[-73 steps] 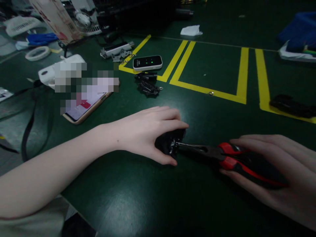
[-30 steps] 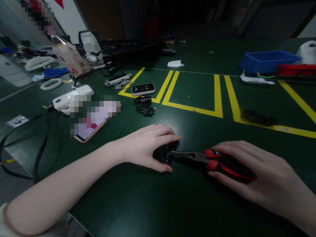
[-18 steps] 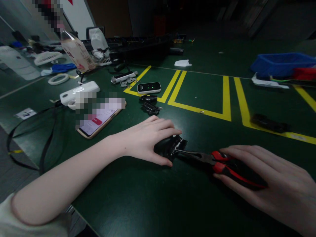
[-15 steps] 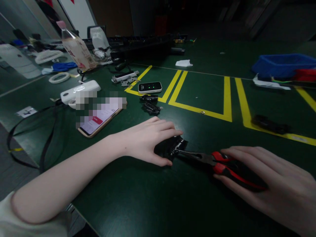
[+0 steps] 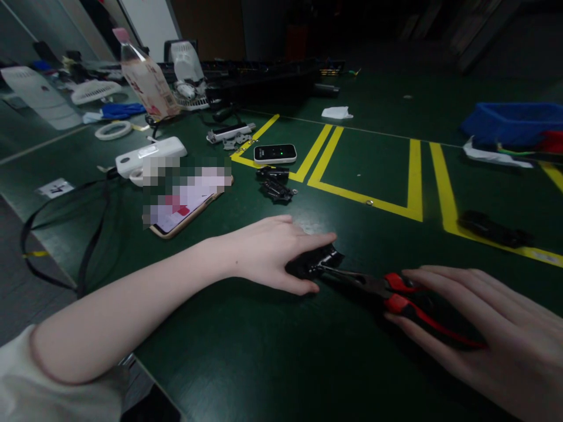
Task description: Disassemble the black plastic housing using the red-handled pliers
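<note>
Black part (image 5: 303,265): one, low on the green table (image 5: 246,357), under the left hand (image 5: 272,252), with its shiny end turned toward the pliers (image 5: 373,285).
Left hand: narrowed around it, thumb on the near side and fingers on the far side, palm low; I'd say that braces it against the table so it can't skid when the tool pushes or pulls.
Right hand (image 5: 505,319): closed around the red and black handles, fingers along one and thumb along the other, probably for control over how hard the tips squeeze.
Pliers: one pair, long-nosed, tips at the shiny end; what they grip there is too small for me to tell. Coming in from the opposite side likely gives the two hands room.
Loose black pieces (image 5: 277,190): a small cluster beyond the left hand, at least two by my count, though they overlap; perhaps set there for easy reach.
Lone black piece (image 5: 495,228): one, off to the right, lying over yellow tape.
Metal rings: two I can pick out, one (image 5: 295,191) beside the cluster, one (image 5: 369,203) on the tape.
White-edged device (image 5: 275,154): one, a green light showing.
Phone (image 5: 176,221): one, screen up, near the left forearm.
Blue bin (image 5: 505,126): one, far right.
</note>
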A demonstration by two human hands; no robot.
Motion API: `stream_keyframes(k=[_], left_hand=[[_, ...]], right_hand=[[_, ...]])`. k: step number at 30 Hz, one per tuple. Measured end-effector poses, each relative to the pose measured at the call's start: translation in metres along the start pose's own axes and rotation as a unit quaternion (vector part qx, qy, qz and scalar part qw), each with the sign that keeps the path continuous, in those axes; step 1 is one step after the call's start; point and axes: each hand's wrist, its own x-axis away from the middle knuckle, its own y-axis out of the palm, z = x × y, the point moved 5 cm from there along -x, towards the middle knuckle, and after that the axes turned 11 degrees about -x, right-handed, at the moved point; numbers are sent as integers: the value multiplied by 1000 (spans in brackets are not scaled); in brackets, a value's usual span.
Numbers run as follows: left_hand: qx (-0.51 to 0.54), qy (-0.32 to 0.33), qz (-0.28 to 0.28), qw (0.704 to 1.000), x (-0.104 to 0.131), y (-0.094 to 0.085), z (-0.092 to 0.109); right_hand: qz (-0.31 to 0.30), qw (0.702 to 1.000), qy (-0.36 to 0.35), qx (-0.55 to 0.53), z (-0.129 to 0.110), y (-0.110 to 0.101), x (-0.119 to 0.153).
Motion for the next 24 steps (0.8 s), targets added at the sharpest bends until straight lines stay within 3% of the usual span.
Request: stream_keyframes(k=[7,13,24], left_hand=[[-21,-33,-16,999,-4,5,-2],[-93,-36,-20,995,-3,4,2],[-29,-39,-36,998,-1,2,1]], right_hand=[[-31,997,45,-59,10,1,-4],[-12,1000,17,-7,1,-1,-4],[2,999,33,-13,-1,0,-6]])
